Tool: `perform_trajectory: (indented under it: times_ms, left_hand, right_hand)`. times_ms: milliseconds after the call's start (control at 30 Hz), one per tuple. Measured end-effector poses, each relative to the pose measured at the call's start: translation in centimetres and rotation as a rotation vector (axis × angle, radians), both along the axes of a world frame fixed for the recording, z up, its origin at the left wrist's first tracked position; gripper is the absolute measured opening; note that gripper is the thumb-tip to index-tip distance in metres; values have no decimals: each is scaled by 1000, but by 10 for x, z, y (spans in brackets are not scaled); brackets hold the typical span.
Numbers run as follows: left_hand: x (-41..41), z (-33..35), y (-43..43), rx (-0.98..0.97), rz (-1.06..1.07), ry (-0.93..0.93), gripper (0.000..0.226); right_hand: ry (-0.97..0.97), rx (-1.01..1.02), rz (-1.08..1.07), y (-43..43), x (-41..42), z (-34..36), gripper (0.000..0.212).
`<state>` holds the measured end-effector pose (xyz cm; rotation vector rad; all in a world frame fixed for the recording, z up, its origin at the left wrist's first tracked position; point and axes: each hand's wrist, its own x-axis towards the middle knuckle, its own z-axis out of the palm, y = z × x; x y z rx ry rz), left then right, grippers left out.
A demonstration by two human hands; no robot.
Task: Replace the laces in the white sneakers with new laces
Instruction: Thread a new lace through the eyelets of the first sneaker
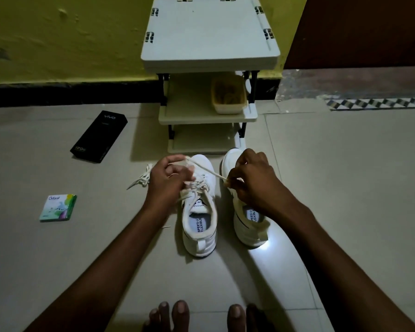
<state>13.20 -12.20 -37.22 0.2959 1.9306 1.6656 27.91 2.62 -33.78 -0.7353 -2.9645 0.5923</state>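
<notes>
My left hand (170, 180) is curled round one end of a pale lace (206, 170), and my right hand (249, 178) pinches the other end between thumb and fingertips. The span between them runs taut from ten o'clock down to four, which I judge keeps it flat and untwisted while I work it through the eyelets. Both hands hover low over the toe ends of the shoes so the pull stays short.

The left sneaker (199, 224) sits directly beneath my left hand, heel toward me, with lace crossing its upper eyelets. The right sneaker (247, 226) stands just beside it at three o'clock, also heel toward me. My right hand covers its eyelets, so I cannot tell how far it is laced. Setting the pair side by side with the openings facing me puts both tongues within reach. A loose lace (141, 178) lies bunched at nine o'clock of my left hand, touching the floor; whether it is old or new I cannot say.

Farther out at ten o'clock lies a black box (98, 137), and at eight o'clock a small green packet (58, 207). At twelve o'clock a pale shelf rack (210, 32) stands against the wall, with a tub (228, 101) on its middle shelf. The floor (345, 188) is smooth grey tile with a bright glare by the right sneaker's heel. The wall (70, 44) is yellow-green and marked, a dark door (369, 32) fills two o'clock, and my toes (180, 312) show at six o'clock in dim light
</notes>
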Motion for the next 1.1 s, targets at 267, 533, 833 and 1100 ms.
perform_trajectory:
  times_ms: [267,533,833,1100]
  left_hand:
    - [22,-26,-30,-481,-277,693,20]
    - [22,-19,-34,-434,-71,361,10]
    - [16,-28,-37,-374,-60,209,6]
    - [16,-30,-39,-302,-4,93,3]
  right_hand:
    - [305,-500,-231,-21,-1,-5,20]
    - [457,-1206,-423,-30,-7,-21,10]
    - [407,-647,-264,-38,-22,-37,11]
    - [382,-359,-114,-50,-38,-57,14]
